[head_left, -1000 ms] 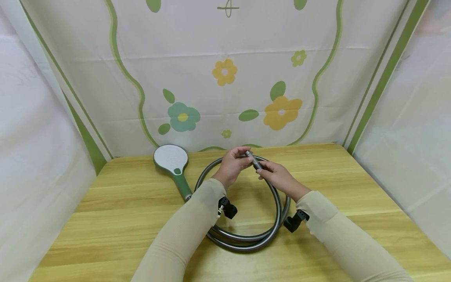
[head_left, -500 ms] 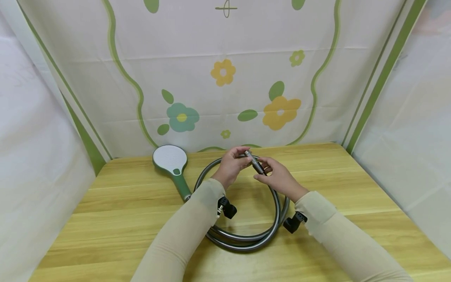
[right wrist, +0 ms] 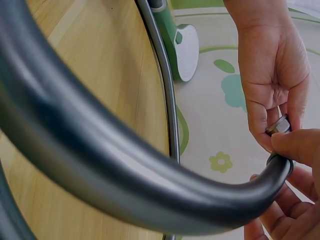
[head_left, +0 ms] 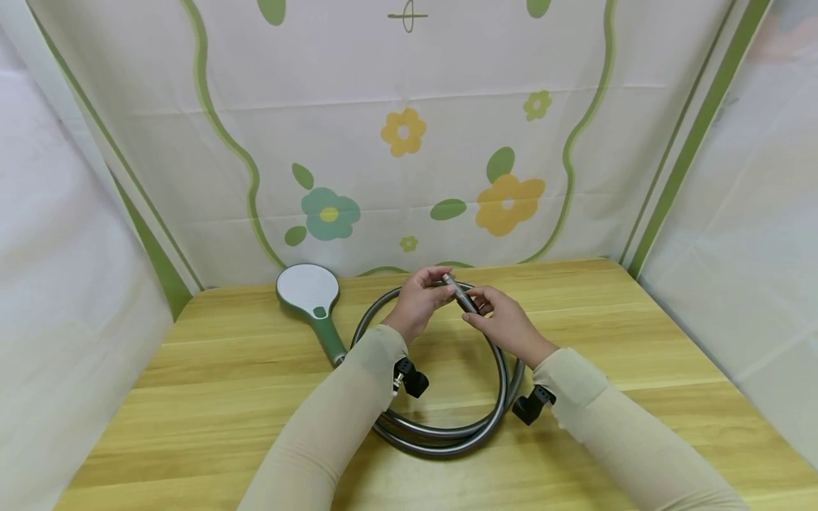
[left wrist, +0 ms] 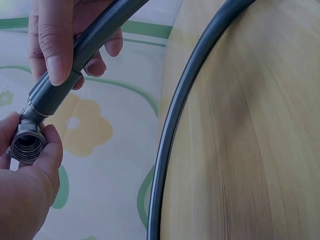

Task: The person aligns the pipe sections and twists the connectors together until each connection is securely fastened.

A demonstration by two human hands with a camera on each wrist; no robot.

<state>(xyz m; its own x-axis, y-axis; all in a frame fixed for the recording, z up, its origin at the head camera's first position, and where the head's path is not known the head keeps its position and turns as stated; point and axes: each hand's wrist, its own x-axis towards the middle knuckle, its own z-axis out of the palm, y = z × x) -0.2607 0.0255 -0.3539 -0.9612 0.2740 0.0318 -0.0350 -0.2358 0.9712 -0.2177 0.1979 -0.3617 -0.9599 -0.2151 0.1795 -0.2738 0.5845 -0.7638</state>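
Note:
A handheld shower head (head_left: 309,289) with a pale face and green handle lies at the table's left, its handle end meeting a coiled dark metallic shower hose (head_left: 441,451). The hose's free end is raised over the back of the coil. My left hand (head_left: 415,305) pinches the threaded metal nut (left wrist: 27,145) there between thumb and fingers, its opening showing in the left wrist view. Just below, my right hand (head_left: 510,328) holds the hose's dark end sleeve (left wrist: 52,92), thumb on one side and fingers on the other. The right wrist view shows the hose curving up into this grip.
The wooden table (head_left: 192,426) ends at a white cloth backdrop (head_left: 409,64) with printed flowers, close behind both hands. Cloth walls stand on the left and right. Black wrist cameras (head_left: 412,378) hang below each cuff, over the coil and beside it.
My right thumb and fingers loosened from the sleeve, then closed on it again slightly lower. My left hand keeps its pinch on the nut. The shower head and coil stay put.

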